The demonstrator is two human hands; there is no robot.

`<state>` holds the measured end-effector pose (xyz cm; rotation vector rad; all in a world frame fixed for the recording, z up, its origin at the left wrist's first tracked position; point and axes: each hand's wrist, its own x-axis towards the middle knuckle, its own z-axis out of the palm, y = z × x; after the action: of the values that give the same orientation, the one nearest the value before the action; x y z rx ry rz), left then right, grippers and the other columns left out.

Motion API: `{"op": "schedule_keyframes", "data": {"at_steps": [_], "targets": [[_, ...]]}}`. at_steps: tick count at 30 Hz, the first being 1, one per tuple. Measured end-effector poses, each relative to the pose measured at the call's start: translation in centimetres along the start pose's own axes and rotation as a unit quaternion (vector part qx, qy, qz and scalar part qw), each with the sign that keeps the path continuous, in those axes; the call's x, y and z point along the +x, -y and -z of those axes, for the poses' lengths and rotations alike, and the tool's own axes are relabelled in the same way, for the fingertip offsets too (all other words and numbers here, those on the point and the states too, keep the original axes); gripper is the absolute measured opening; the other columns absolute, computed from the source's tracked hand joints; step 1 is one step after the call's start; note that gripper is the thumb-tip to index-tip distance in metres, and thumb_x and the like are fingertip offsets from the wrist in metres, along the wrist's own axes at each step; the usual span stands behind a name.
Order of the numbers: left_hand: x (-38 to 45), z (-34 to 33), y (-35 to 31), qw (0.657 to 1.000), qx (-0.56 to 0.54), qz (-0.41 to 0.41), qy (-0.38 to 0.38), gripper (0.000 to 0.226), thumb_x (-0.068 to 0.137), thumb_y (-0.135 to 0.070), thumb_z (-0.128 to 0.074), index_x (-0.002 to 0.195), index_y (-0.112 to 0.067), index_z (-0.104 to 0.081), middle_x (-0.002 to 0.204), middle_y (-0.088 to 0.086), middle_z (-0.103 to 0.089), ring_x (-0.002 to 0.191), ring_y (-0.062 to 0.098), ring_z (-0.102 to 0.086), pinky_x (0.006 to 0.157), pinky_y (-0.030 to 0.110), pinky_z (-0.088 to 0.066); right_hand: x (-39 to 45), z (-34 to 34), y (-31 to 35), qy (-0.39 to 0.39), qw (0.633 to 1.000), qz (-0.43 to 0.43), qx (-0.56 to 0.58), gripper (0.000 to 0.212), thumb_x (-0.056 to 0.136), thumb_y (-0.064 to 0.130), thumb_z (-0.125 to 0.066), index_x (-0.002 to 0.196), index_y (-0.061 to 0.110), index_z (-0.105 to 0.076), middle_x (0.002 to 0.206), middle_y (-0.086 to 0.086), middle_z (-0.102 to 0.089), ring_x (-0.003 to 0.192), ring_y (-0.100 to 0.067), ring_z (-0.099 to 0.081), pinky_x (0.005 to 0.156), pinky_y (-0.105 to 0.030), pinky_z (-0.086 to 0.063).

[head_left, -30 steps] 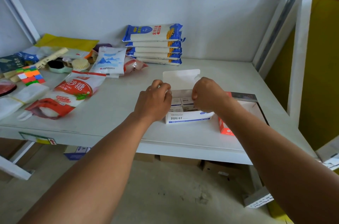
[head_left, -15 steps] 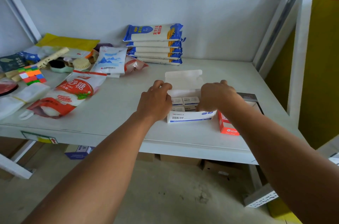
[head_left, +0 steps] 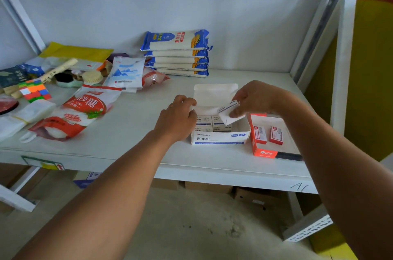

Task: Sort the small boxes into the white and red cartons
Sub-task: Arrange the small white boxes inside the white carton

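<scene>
The white carton (head_left: 220,138) with blue print stands open on the shelf, its lid (head_left: 214,94) folded back. Small white boxes (head_left: 203,121) lie packed inside it. My left hand (head_left: 177,118) rests curled against the carton's left end. My right hand (head_left: 256,98) hovers over the carton's right half, pinching one small white box (head_left: 228,114) tilted above the opening. To the right lies the open red carton (head_left: 264,152) with two small red boxes (head_left: 260,134) (head_left: 276,135) inside.
The white shelf (head_left: 136,132) carries sugar bags (head_left: 83,110), a stack of noodle packs (head_left: 177,53) at the back wall, a puzzle cube (head_left: 35,90) and other clutter on the left. A shelf upright (head_left: 338,51) rises at the right. Cardboard boxes sit on the floor below.
My right hand has lifted from the white carton's right side, now holding a small white box above it, which uncovers the red carton. The left hand has stayed at the carton's left end.
</scene>
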<state>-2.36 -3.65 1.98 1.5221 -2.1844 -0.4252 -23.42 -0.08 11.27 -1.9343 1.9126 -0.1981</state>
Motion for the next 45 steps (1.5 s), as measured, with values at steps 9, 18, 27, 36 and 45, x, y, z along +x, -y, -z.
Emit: {"op": "schedule_keyframes", "data": {"at_steps": [9, 18, 27, 36, 45], "targets": [[-0.3, 0.2, -0.3, 1.000, -0.016, 0.009, -0.004, 0.031, 0.097, -0.029, -0.040, 0.125, -0.021, -0.051, 0.135, 0.000, -0.043, 0.109, 0.028, -0.059, 0.093, 0.047, -0.047, 0.3, -2.5, -2.2, -0.009, 0.975, 0.090, 0.202, 0.031, 0.078, 0.003, -0.078, 0.101, 0.013, -0.060, 0.105, 0.000, -0.066, 0.097, -0.027, -0.068, 0.070, -0.026, -0.061], [-0.3, 0.2, -0.4, 1.000, -0.007, 0.002, -0.006, 0.031, 0.097, -0.029, -0.040, 0.125, -0.021, -0.051, 0.134, 0.000, -0.044, 0.108, 0.028, -0.059, 0.092, 0.047, -0.048, 0.5, -3.3, -2.0, -0.026, 0.974, 0.084, 0.209, 0.022, 0.076, 0.010, -0.080, 0.085, 0.009, -0.060, 0.106, -0.002, -0.063, 0.092, -0.028, -0.064, 0.069, -0.024, -0.058], [-0.3, 0.1, -0.4, 1.000, -0.010, 0.003, -0.007, 0.031, 0.097, -0.029, -0.041, 0.126, -0.020, -0.050, 0.135, 0.000, -0.044, 0.110, 0.029, -0.059, 0.091, 0.046, -0.050, 0.9, -2.9, -2.3, -0.014, 0.982, 0.095, 0.163, 0.039, 0.073, -0.002, -0.080, 0.096, 0.011, -0.051, 0.106, -0.001, -0.065, 0.096, -0.024, -0.067, 0.073, -0.026, -0.060], [-0.2, -0.2, -0.2, 1.000, 0.010, -0.001, -0.010, 0.033, 0.098, -0.028, -0.037, 0.127, -0.021, -0.050, 0.136, 0.000, -0.043, 0.113, 0.028, -0.056, 0.095, 0.047, -0.047, 0.8, -3.6, -1.1, 0.033, 0.995, 0.089, -0.024, 0.043, 0.071, 0.019, -0.081, 0.113, 0.017, -0.071, 0.111, 0.002, -0.068, 0.090, -0.023, -0.067, 0.081, -0.034, -0.060], [-0.1, -0.4, -0.1, 0.999, 0.035, -0.006, -0.010, 0.034, 0.098, -0.028, -0.033, 0.128, -0.023, -0.048, 0.135, 0.000, -0.043, 0.111, 0.025, -0.055, 0.094, 0.045, -0.045, 0.7, -4.5, 0.6, -0.030, 0.981, 0.015, -0.189, 0.048, 0.070, 0.039, -0.080, 0.107, 0.014, -0.060, 0.102, -0.005, -0.059, 0.094, -0.029, -0.061, 0.084, -0.039, -0.054]]}}
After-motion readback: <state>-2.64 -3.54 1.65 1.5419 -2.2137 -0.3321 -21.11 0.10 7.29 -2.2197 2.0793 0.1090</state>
